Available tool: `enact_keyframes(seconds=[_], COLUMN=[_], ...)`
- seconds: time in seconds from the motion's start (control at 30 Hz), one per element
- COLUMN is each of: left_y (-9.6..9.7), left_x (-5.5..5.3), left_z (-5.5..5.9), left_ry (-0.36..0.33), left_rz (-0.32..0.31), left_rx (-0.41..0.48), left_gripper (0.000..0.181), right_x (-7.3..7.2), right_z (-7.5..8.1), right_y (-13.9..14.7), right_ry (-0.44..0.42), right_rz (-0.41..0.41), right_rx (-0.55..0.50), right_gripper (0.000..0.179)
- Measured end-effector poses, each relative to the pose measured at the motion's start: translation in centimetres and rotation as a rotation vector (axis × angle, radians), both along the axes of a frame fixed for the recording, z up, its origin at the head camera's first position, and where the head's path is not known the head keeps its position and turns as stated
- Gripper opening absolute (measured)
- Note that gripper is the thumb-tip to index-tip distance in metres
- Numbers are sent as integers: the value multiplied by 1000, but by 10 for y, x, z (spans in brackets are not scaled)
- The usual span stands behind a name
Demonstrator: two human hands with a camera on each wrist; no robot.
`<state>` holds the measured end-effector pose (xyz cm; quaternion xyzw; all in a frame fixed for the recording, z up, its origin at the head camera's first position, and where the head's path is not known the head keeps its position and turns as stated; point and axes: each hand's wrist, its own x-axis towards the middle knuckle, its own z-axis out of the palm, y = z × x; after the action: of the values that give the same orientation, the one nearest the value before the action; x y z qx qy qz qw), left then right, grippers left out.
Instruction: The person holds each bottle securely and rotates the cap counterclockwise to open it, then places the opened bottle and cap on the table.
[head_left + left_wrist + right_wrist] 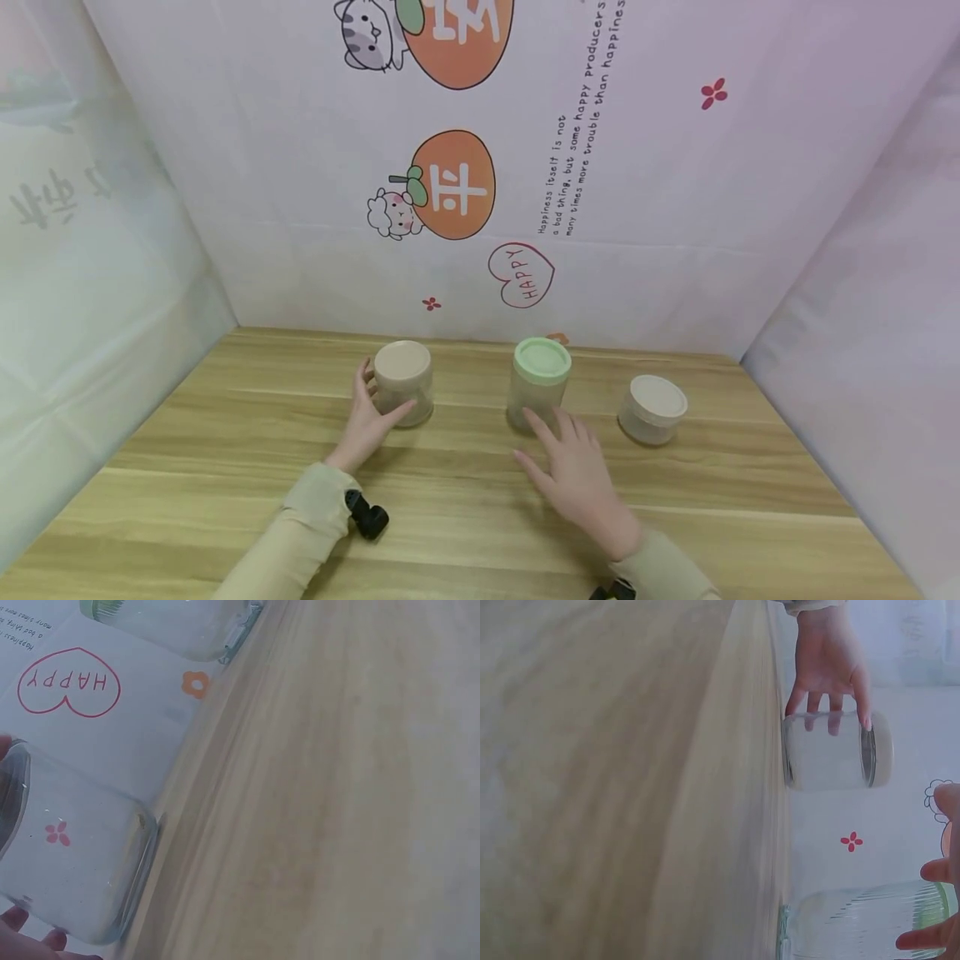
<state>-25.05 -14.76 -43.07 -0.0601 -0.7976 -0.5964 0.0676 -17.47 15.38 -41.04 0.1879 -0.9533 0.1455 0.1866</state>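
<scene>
A clear glass jar with a beige lid stands upright on the left part of the table. My left hand holds it from the left side, thumb across its front and fingers around the far side. Through the glass, the right wrist view shows fingers of that left hand behind the jar. A taller ribbed glass jar with a green lid stands in the middle. My right hand reaches toward its front with fingers spread; whether the fingertips touch the glass I cannot tell.
A short, wide jar with a white lid stands to the right. All three jars are on a wood-grain table. Behind them hangs a printed cloth, and pale cloth walls close off both sides.
</scene>
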Motion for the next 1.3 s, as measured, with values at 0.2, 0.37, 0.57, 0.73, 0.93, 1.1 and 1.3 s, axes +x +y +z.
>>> enact_keyframes(seconds=[0.2,0.37,0.57,0.73,0.93,1.1,1.3], left_y=[4,6,8,8,9,9,6], left_x=[-4,-6,-12,-16,-18,-19,-17], left_z=[-3,-5,-8,-11,-12,-13,-12], left_ry=[9,-4,-1,4,-1,9,8], left_rz=[4,2,18,32,40,40,36], left_rx=[21,28,36,16,26,77,93], left_gripper=[104,107,109,109,110,109,111], right_x=[1,0,-2,-5,-12,-17,-23], right_z=[0,0,-1,-1,-3,-3,-3], right_y=[-5,-11,-20,-28,-35,-43,-55], right_ry=[-3,-15,-6,-32,-67,-94,-109], right_rz=[12,18,38,56,74,86,115], right_rx=[-33,-61,-73,-112,-184,-215,-228], right_gripper=[58,56,55,54,52,51,51])
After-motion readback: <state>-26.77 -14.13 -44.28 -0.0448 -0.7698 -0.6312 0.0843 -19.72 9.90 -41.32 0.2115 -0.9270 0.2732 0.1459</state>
